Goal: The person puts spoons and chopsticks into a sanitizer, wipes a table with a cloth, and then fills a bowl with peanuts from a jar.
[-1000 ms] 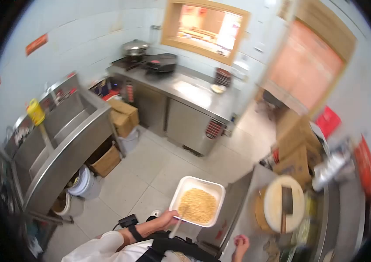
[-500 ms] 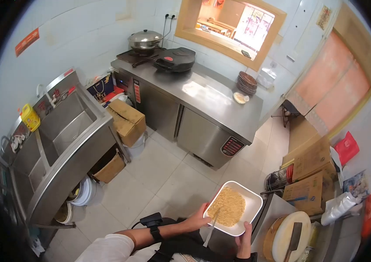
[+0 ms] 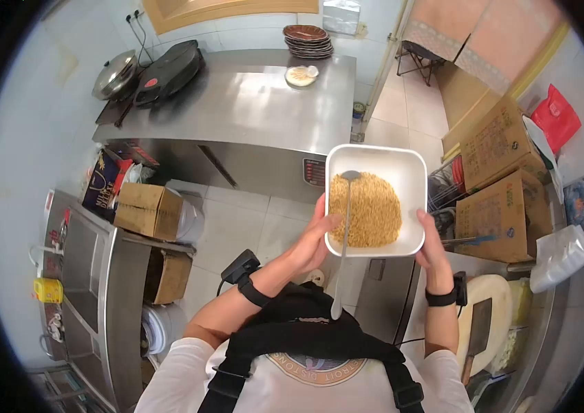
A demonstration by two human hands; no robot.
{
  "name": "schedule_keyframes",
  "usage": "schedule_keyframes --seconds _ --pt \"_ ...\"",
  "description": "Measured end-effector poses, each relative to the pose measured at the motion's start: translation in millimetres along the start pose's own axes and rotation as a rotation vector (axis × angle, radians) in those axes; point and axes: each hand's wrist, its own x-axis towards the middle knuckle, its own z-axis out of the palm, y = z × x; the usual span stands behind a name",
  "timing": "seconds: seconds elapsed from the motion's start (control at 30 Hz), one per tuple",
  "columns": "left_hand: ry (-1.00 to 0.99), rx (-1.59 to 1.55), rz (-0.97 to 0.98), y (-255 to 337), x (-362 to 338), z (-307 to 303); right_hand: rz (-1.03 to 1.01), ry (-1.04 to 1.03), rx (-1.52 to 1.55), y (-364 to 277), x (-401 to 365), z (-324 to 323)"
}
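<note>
A white rectangular tub [image 3: 410, 168] holds golden-brown grains or crumbs [image 3: 374, 210]. My left hand [image 3: 314, 241] grips its left edge, the thumb over the rim. My right hand [image 3: 433, 248] holds the lower right corner. A long metal spoon [image 3: 345, 256] lies in the tub, its round end on the grains near the upper left and its handle hanging over the near rim toward my chest. The left thumb rests close to the spoon's shaft. Beyond the tub, a small dish with pale contents [image 3: 301, 76] sits on the steel counter [image 3: 250, 117].
Stacked brown plates [image 3: 308, 43], a black griddle [image 3: 171, 74] and a lidded pot [image 3: 115, 74] stand on the counter. A steel sink [image 3: 102, 303] is at left. Cardboard boxes [image 3: 495, 217] stand at right, above a round board [image 3: 505, 296] with a cleaver [image 3: 479, 330].
The view has turned right and downward. Both hands have brought the tub up and forward, more level before my body, and it now appears nearer the counter.
</note>
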Motion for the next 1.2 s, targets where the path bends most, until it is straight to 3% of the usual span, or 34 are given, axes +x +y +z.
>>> schedule_keyframes --seconds 0.03,0.1,0.17,0.2,0.23,0.3,0.47,0.67,0.8,0.9,0.97,1.07,1.2 --pt "0.004 -0.041 0.007 2.1 15.2 1.4 0.004 0.008 0.010 -16.5 11.4 3.3" --pt "0.014 0.016 0.077 5.1 34.9 12.9 -0.564 0.186 -0.742 -53.3 24.2 10.7" --pt "0.022 0.072 0.142 11.1 58.6 29.6 -0.669 0.344 -0.861 -82.3 30.5 4.5" --pt "0.044 0.090 0.166 14.0 70.2 38.0 -0.824 0.363 -0.949 -93.5 33.6 8.8" --pt "0.067 0.106 0.187 14.0 83.1 42.1 -0.808 0.379 -0.948 -103.4 37.7 13.1" --pt "0.051 0.045 0.134 10.8 116.8 43.2 -0.743 0.070 -1.091 -120.2 52.9 17.8" --pt "0.002 0.006 0.135 20.8 204.4 62.8 -0.709 0.127 -1.394 -150.9 120.6 -14.7" --pt "-0.079 0.014 0.088 47.5 319.4 71.1 -0.634 0.238 -1.533 -208.2 200.6 -43.6" --pt "-0.084 -0.022 0.039 62.4 381.2 72.6 -0.610 0.286 -1.500 -235.1 251.4 -62.9" --pt "-0.041 0.019 0.051 74.4 414.9 68.8 -0.523 0.333 -1.255 -260.5 284.4 -63.1" --pt "0.004 -0.021 0.012 82.3 432.8 61.7 -0.401 0.171 -0.993 -290.0 297.3 -52.8" --pt "0.040 -0.041 0.025 83.3 459.7 46.1 -0.498 -0.281 -0.719 -336.8 307.6 -31.2" --pt "0.162 -0.114 0.072 81.0 494.1 53.4 -0.672 -1.165 -0.200 -374.3 367.6 -26.2"
